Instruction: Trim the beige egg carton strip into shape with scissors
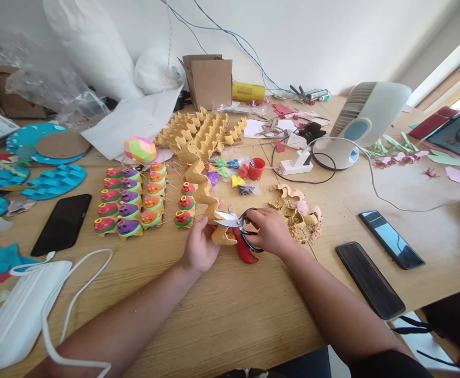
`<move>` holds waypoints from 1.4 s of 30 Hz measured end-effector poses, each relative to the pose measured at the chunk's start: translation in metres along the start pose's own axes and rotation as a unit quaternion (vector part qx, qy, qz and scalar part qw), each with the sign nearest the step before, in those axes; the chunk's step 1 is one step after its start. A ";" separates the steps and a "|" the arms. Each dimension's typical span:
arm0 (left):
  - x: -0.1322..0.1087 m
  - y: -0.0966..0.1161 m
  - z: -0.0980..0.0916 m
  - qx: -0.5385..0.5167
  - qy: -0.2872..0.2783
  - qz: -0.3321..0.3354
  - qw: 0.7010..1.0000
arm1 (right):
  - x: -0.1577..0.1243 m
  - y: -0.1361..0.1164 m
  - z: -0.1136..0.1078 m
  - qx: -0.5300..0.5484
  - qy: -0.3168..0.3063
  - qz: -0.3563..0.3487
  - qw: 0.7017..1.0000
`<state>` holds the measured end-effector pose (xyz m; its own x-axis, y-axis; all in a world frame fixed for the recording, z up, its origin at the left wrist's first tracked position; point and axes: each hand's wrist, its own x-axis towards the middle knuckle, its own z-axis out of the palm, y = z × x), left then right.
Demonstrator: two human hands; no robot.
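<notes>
My left hand [201, 244] grips the near end of a long wavy strip of egg carton [205, 191], thumb on top. My right hand [272, 231] is closed around the black handles of a pair of scissors [232, 220]. The open blades reach across the strip just beside my left thumb. A red-handled tool [247, 254] lies on the table under the scissors, partly covered. Left of the strip stand rows of painted egg-carton cups [129, 202] with little faces. Carton scraps and crumbs [300, 220] are heaped right of my right hand.
Uncut egg cartons [198, 134] are stacked behind, near a red cup [256, 169] and bags of coloured clay [230, 169]. A white fan [365, 123] and power strip [296, 165] stand back right. Phones [369, 279] lie at right, another phone [61, 224] at left beside a white cable.
</notes>
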<state>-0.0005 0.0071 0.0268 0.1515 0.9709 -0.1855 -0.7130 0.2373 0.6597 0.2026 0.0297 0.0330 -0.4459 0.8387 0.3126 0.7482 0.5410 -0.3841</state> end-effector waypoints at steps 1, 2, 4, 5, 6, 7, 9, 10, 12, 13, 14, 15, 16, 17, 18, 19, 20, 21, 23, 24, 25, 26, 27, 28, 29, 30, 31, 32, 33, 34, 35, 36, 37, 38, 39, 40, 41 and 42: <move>0.000 0.000 0.000 0.002 0.003 0.001 1.000 | 0.000 0.000 0.000 -0.001 0.000 0.003 1.000; 0.000 -0.001 0.000 0.004 0.005 0.002 1.000 | 0.000 0.000 0.000 -0.001 0.000 0.006 1.000; 0.000 -0.001 -0.001 0.003 0.010 0.004 1.000 | 0.000 0.000 0.000 -0.001 0.000 0.010 1.000; 0.000 -0.001 -0.001 0.002 0.010 0.004 1.000 | 0.000 0.000 0.000 -0.002 0.000 0.012 1.000; 0.000 -0.001 -0.001 0.000 0.010 0.003 1.000 | 0.001 0.000 -0.001 -0.001 0.000 0.013 1.000; 0.000 -0.001 -0.001 -0.001 0.008 0.001 1.000 | 0.001 -0.001 -0.001 -0.001 0.000 0.013 1.000; 0.001 0.000 -0.002 -0.003 0.003 -0.005 1.000 | 0.001 -0.001 -0.002 0.001 -0.002 0.014 1.000; 0.001 0.000 -0.002 -0.003 0.002 -0.006 1.000 | 0.002 -0.001 -0.003 0.001 -0.004 0.015 1.000; 0.001 0.000 -0.003 -0.002 0.000 -0.006 1.000 | 0.002 -0.001 -0.003 -0.003 -0.007 0.015 1.000; 0.001 -0.001 -0.003 -0.001 0.000 -0.005 1.000 | 0.002 -0.001 -0.003 -0.005 -0.008 0.014 1.000; 0.001 -0.001 -0.003 0.000 0.001 -0.005 1.000 | 0.002 -0.001 -0.003 -0.008 -0.008 0.013 1.000; 0.001 -0.001 -0.003 0.002 0.002 -0.005 1.000 | 0.002 -0.001 -0.003 -0.011 -0.009 0.012 1.000; 0.001 -0.001 -0.004 0.002 0.004 -0.005 1.000 | 0.002 -0.001 -0.003 -0.012 -0.010 0.010 1.000; 0.001 -0.001 -0.003 0.002 0.007 -0.005 1.000 | 0.002 -0.001 -0.003 -0.013 -0.010 0.010 1.000; 0.001 -0.001 -0.003 0.002 0.008 -0.005 1.000 | 0.002 -0.001 -0.003 -0.014 -0.011 0.009 1.000; 0.001 -0.001 -0.003 0.003 0.009 -0.004 1.000 | 0.002 0.000 -0.003 -0.014 -0.013 0.008 1.000; 0.001 -0.002 -0.003 0.004 0.008 -0.002 1.000 | 0.002 0.000 -0.003 -0.015 -0.015 0.007 1.000; 0.001 -0.002 -0.003 0.006 0.006 -0.001 1.000 | 0.002 0.000 -0.003 -0.017 -0.016 0.006 1.000; 0.001 -0.002 -0.003 0.008 0.003 0.002 1.000 | 0.002 0.001 -0.003 -0.021 -0.019 0.003 1.000; 0.001 -0.002 -0.003 0.007 0.004 0.004 1.000 | 0.002 0.001 -0.003 -0.023 -0.020 0.000 1.000; 0.001 -0.002 -0.003 0.006 0.007 0.007 1.000 | 0.002 0.001 -0.002 -0.025 -0.020 -0.002 0.999; 0.001 -0.003 -0.003 0.004 0.011 0.008 1.000 | 0.002 0.001 -0.002 -0.027 -0.020 -0.004 0.999; 0.001 -0.003 -0.003 0.002 0.015 0.007 1.000 | 0.002 0.001 -0.002 -0.028 -0.020 -0.003 0.999; 0.001 -0.003 -0.003 0.002 0.018 0.006 1.000 | 0.002 0.001 -0.002 -0.030 -0.019 0.000 0.999; 0.000 -0.002 -0.003 0.004 0.018 0.003 1.000 | 0.001 0.001 -0.001 -0.032 -0.018 0.005 0.999; 0.000 -0.002 -0.003 0.006 0.017 0.000 1.000 | 0.001 0.001 -0.001 -0.034 -0.018 0.009 0.999; 0.000 -0.002 -0.003 0.009 0.014 -0.001 1.000 | 0.001 0.000 -0.001 -0.035 -0.017 0.012 0.999; 0.000 -0.002 -0.003 0.011 0.011 -0.002 1.000 | 0.001 0.000 -0.001 -0.035 -0.017 0.012 0.999; 0.000 -0.002 -0.003 0.011 0.010 -0.002 1.000 | 0.001 0.000 -0.001 -0.035 -0.017 0.011 0.999; 0.000 -0.002 -0.003 0.008 0.011 -0.001 1.000 | 0.000 0.000 -0.001 -0.034 -0.015 0.014 0.999; 0.000 -0.002 -0.004 0.003 0.014 0.000 1.000 | 0.000 0.001 -0.001 -0.032 -0.011 0.020 0.999; 0.000 -0.002 -0.004 -0.001 0.017 0.003 1.000 | 0.000 0.001 -0.001 -0.030 -0.005 0.030 0.999; 0.000 -0.003 -0.004 -0.003 0.019 0.007 1.000 | 0.000 0.002 -0.001 -0.028 0.003 0.043 0.999; 0.000 -0.003 -0.005 -0.002 0.018 0.010 1.000 | 0.000 0.002 -0.001 -0.026 0.011 0.055 0.998; 0.000 -0.003 -0.005 0.002 0.014 0.013 1.000 | 0.000 0.003 -0.001 -0.023 0.018 0.065 0.997; 0.000 -0.003 -0.005 0.007 0.010 0.015 1.000 | -0.001 0.003 -0.001 -0.021 0.024 0.072 0.997; 0.000 -0.003 -0.004 0.010 0.007 0.016 1.000 | -0.001 0.002 0.000 -0.019 0.026 0.076 0.997; 0.000 -0.003 -0.004 0.012 0.007 0.016 1.000 | -0.001 0.002 -0.001 -0.017 0.027 0.079 0.996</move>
<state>-0.0007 0.0064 0.0215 0.1191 0.9777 -0.1728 -0.7009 0.2061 0.6828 0.2047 0.0297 0.0324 -0.2956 0.9080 0.2970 0.8233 0.3998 -0.4028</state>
